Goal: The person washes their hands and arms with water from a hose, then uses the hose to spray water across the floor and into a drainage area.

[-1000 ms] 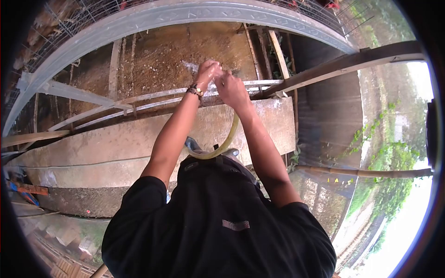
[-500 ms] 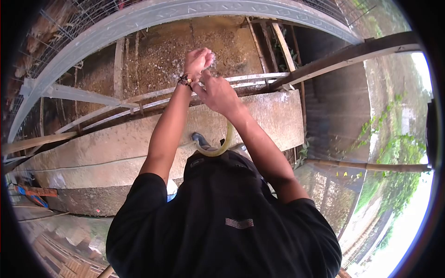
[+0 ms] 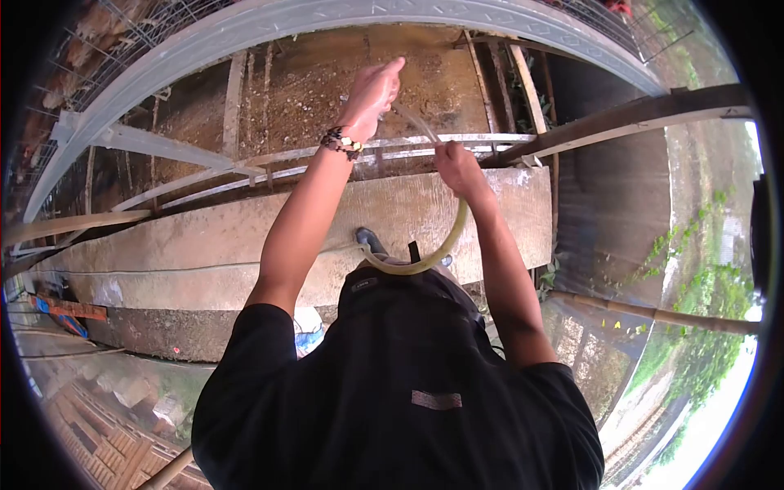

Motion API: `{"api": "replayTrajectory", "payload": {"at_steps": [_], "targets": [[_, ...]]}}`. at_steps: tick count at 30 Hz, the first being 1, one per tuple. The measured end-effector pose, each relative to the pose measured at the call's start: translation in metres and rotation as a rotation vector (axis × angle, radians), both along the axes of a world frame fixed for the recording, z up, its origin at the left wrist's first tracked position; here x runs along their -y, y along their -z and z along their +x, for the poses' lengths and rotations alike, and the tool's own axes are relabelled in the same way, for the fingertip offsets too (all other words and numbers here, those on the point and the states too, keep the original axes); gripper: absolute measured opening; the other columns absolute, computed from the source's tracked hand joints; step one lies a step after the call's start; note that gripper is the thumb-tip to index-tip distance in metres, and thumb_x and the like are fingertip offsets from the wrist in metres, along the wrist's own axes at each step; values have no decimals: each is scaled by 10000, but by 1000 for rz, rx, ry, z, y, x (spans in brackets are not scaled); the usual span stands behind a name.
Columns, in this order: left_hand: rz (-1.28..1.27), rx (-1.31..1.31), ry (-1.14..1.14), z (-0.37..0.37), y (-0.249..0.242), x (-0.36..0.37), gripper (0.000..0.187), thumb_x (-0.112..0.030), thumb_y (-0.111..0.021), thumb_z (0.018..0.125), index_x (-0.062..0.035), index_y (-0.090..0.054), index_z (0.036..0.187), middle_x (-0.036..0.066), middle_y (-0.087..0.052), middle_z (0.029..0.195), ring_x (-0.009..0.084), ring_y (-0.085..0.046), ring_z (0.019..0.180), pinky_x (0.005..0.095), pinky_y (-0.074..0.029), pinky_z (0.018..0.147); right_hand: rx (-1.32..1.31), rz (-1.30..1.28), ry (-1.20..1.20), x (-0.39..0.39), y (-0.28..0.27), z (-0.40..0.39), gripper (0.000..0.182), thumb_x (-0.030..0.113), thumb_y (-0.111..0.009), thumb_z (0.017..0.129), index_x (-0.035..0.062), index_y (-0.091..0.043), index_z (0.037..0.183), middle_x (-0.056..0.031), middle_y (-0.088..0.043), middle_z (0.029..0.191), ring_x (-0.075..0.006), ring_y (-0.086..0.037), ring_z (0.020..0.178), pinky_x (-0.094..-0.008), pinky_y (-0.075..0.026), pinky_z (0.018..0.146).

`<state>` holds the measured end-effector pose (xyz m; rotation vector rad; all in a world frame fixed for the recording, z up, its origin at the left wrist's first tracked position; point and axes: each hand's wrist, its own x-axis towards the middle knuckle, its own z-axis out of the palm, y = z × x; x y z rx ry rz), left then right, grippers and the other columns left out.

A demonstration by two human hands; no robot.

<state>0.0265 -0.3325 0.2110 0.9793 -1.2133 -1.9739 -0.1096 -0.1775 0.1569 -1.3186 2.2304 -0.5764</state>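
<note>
My right hand point(image 3: 460, 169) is closed around a yellowish hose point(image 3: 445, 245), which curves down from the fist toward my waist. From the top of this fist a pale, see-through streak point(image 3: 418, 124) slants up toward my left hand point(image 3: 373, 96); it looks like running water, though blur leaves that uncertain. The left hand looks wet, with its fingers curled in and nothing visible in them. Dark beaded bracelets point(image 3: 341, 143) circle the left wrist.
A concrete ledge point(image 3: 220, 245) runs crosswise below my hands, and a boot point(image 3: 370, 238) shows beside it. Ahead are white rails point(image 3: 286, 171), a grey metal beam point(image 3: 327, 18) and wire cages point(image 3: 102, 53). A wooden beam point(image 3: 629, 117) extends at the right.
My hands have moved apart. The right hand has shifted right and down and now shows gripping the hose; the left has risen slightly. The pale streak now shows between them.
</note>
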Motion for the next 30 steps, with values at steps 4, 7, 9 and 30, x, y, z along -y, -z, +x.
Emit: {"api": "replayTrajectory", "payload": {"at_steps": [4,7,9,30], "targets": [[-170,-33,-17,5,-44,-7,447,-361,-571,946,-182,-330,616,-98,-282,551,35,-252,487,228,-179,444,61,98,70,-4,16,-14,480,378,-418,964,-65,-599,922,-326,-618,882,-488,-617,844,-528,-493,746],[-186,-116,9,11,-65,-11,440,-346,-556,957,-177,-329,620,-94,-263,551,42,-238,491,236,-169,457,-20,26,8,-10,18,-13,519,423,-421,964,-63,-602,938,-322,-625,894,-472,-632,825,-502,-517,675],[-136,-165,47,15,-82,-15,440,-330,-538,970,-167,-323,622,-91,-246,553,48,-221,494,242,-161,469,-138,-53,-77,-11,19,-15,522,426,-426,965,-64,-601,931,-316,-628,887,-463,-638,807,-488,-524,634],[-949,-17,37,39,-93,-17,468,-303,-516,1001,-76,-383,615,-86,-268,555,36,-220,525,243,-196,483,49,201,29,-8,8,-5,566,463,-396,976,-64,-602,977,-306,-631,868,-419,-655,784,-461,-515,640]]}}
